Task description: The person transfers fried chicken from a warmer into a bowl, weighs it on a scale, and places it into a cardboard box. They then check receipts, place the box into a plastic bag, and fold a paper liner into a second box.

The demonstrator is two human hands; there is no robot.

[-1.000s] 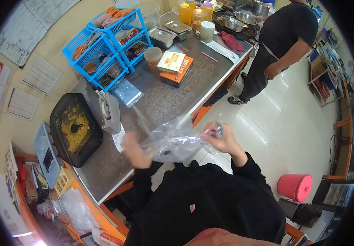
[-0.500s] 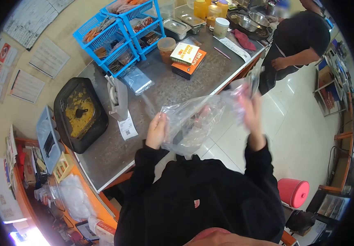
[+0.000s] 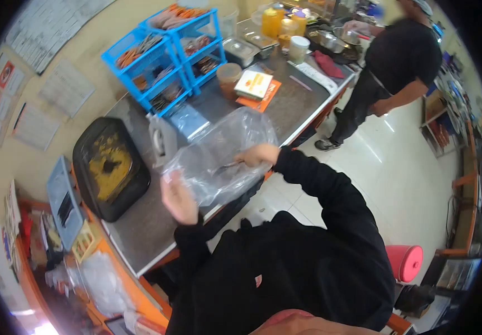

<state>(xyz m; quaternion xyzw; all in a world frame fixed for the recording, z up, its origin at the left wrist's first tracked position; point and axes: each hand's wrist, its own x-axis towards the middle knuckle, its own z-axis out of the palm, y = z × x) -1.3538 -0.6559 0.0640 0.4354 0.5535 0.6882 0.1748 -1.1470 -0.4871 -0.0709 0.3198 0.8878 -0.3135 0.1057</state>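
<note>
A large clear plastic bag (image 3: 238,134) is spread over the counter's front part. My left hand (image 3: 178,196) is at the bag's left end, slightly blurred, its fingers partly hidden by the plastic. My right hand (image 3: 259,156) is closed at the bag's near side, around something thin and dark that I cannot make out. A tape dispenser (image 3: 162,139) stands just left of the bag. Behind the bag, a white and yellow box (image 3: 253,84) lies on an orange box (image 3: 264,99).
Blue stacked baskets (image 3: 146,61) stand at the back of the counter (image 3: 140,240). A black lidded pan (image 3: 109,167) is at the left. Jars (image 3: 298,47) and pans are farther back. A co-worker in black (image 3: 403,56) stands at the right. A red bin (image 3: 405,262) is on the floor.
The bag has moved left and over the counter, more spread out. My right hand has come left from above the floor to the bag. My left hand has moved left and slightly down.
</note>
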